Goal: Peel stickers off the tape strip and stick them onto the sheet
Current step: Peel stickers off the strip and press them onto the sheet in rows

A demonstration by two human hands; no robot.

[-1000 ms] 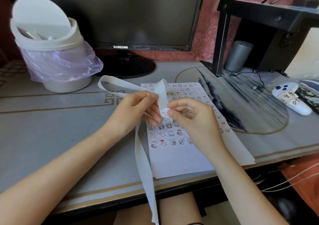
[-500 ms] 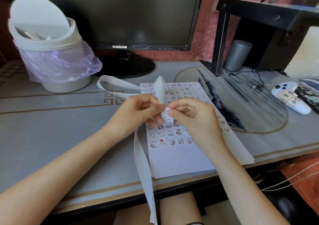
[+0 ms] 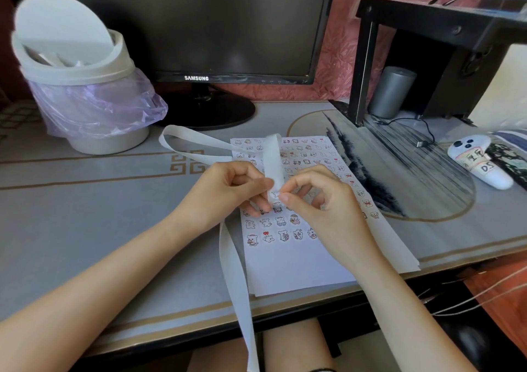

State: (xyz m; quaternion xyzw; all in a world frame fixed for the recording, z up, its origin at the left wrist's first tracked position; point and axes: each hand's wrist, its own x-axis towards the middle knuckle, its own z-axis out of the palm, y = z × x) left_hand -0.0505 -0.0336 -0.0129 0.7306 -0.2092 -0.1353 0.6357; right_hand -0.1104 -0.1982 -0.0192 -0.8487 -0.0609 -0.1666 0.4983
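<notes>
Both your hands pinch the white tape strip [image 3: 273,157] just above the sheet [image 3: 296,260]; left hand [image 3: 225,192] grips it, right hand [image 3: 319,200] nips its fold; its tail hangs over the desk [image 3: 85,229] front edge; bare desk lies left; the open-lidded bin [image 3: 85,86] holds white scraps.

Monitor [image 3: 228,23] bezel: "SAMSUNG"; white controller [image 3: 479,162]: "DS".

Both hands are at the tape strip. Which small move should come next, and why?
Probably the right hand should peel the sticker off the tape strip that the left hand holds: its fingertips pinch at the sticker, and the sheet has bare space below its last row.
</notes>
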